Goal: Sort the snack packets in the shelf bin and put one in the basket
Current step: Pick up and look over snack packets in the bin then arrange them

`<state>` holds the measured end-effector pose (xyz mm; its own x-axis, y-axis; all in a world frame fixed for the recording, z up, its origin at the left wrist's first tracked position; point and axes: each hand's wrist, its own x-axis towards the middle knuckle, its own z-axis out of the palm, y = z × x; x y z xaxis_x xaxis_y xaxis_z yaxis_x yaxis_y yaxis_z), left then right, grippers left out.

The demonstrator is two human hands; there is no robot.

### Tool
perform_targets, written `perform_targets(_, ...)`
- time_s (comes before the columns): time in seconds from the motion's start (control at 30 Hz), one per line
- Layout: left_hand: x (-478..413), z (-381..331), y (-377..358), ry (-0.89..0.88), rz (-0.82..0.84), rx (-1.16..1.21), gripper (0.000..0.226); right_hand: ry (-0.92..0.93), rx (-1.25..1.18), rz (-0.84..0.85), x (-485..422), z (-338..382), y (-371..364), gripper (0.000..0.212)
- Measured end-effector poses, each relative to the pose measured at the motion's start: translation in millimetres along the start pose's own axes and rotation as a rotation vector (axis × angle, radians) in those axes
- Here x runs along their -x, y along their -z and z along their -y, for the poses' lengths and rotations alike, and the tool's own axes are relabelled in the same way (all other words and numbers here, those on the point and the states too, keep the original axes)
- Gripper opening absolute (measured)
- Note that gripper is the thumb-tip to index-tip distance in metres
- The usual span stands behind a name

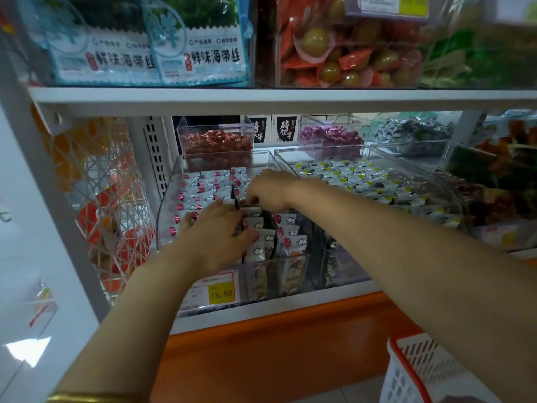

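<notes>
Two hands are working inside the clear shelf bin (167, 205): left hand (216, 234) is pressing curled fingers on snack packets (203, 184), right hand (271, 189) is pinching packets at 12 o'clock; basket (406, 373) is sitting at 5 o'clock.

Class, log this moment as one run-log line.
stage: sorting | left hand: on snack packets | right hand: in shelf bin | basket: no packet visible

**Colours on the shelf**

I see white snack packets (209, 184) printed with red dots and small cloud shapes. The price tag (221, 292) is yellow. The basket (406, 370) is white with a red rim, below an orange shelf base (276, 344). A gold bangle (96, 397) circles my left wrist.
</notes>
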<state>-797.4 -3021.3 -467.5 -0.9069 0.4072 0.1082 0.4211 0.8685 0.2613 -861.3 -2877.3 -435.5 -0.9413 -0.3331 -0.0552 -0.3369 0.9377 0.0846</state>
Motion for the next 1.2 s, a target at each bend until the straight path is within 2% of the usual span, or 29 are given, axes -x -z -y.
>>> perform_targets(0.1,-1,-1,0,-0.026,-0.024,0.024,0.042,0.009,-0.057,0.002,-3,-2,2,0.037)
perform_targets(0.27,-3,2,6,-0.095,-0.112,0.058,0.036,-0.044,-0.194,-0.11,0,-3,5,0.043)
perform_targets(0.43,-6,3,3,-0.196,-0.099,0.101,0.028,-0.054,-0.304,-0.197,5,-5,7,0.039)
perform_targets(0.6,-12,2,-4,-0.195,-0.058,0.075,0.029,-0.06,-0.324,-0.229,6,-8,3,0.038)
perform_targets(0.8,-12,-3,-4,-0.159,-0.159,0.095,0.008,-0.072,-0.37,-0.267,4,-9,-2,0.035)
perform_targets(0.97,-12,1,3,-0.098,-0.115,0.032,0.021,-0.069,-0.451,-0.224,3,-9,1,0.032)
perform_targets(1.03,-10,-1,2,-0.083,-0.091,0.079,0.027,-0.061,-0.465,-0.195,3,-8,1,0.03)
perform_targets(1.2,-8,0,5,-0.095,-0.15,0.214,0.015,-0.048,-0.386,-0.19,-4,-8,7,0.032)
